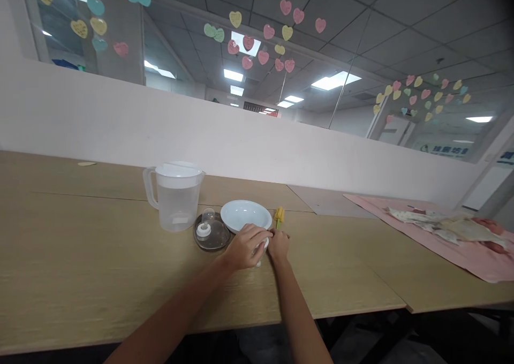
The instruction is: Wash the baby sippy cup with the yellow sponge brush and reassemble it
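Observation:
My left hand (246,247) is closed round a small clear bottle with a white rim (265,243), mostly hidden by the fingers. My right hand (279,245) is shut on the green stem of a brush with a yellow tulip-shaped head (279,214), which points away from me. Both hands are close together, just in front of a white bowl (246,205). Left of them, a dark round tray (217,242) carries a white bottle collar with a nipple (204,230) and a clear dome cap (208,214).
A clear plastic jug (179,198) holding water stands behind the tray to the left. On the right, a pink mat (445,249) has a baby doll in pale clothes (461,230) on it. A grey sheet (329,201) lies against the white wall (241,144) at the back.

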Demonstrator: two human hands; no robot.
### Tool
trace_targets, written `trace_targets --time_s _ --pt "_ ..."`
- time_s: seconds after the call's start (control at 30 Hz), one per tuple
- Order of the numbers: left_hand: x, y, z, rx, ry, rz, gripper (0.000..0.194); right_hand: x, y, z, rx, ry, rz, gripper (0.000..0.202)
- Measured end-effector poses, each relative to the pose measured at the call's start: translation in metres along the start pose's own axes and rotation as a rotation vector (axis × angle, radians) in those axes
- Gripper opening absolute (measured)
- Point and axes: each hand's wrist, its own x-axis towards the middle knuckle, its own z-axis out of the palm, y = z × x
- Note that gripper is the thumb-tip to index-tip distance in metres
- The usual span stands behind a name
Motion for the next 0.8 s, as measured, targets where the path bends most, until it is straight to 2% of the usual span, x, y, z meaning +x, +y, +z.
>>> trace_targets --time_s 0.27,0.5,0.67,0.8 --pt "-0.002 -0.001 0.003 -0.017 0.021 0.021 0.022 0.0 -0.001 0.001 -0.007 0.024 0.014 0.031" --pt "-0.006 -0.003 0.003 -0.054 0.012 -0.009 0.024 0.002 0.001 0.007 0.012 0.1 0.032 0.03" --pt "-0.012 -0.008 0.0 -0.152 0.115 -0.022 0.047 0.004 0.004 0.009 0.076 0.118 0.096 0.032" --pt "-0.013 -0.014 -0.004 -0.16 0.19 -0.119 0.045 0.004 0.004 0.011 0.119 0.151 0.148 0.035"
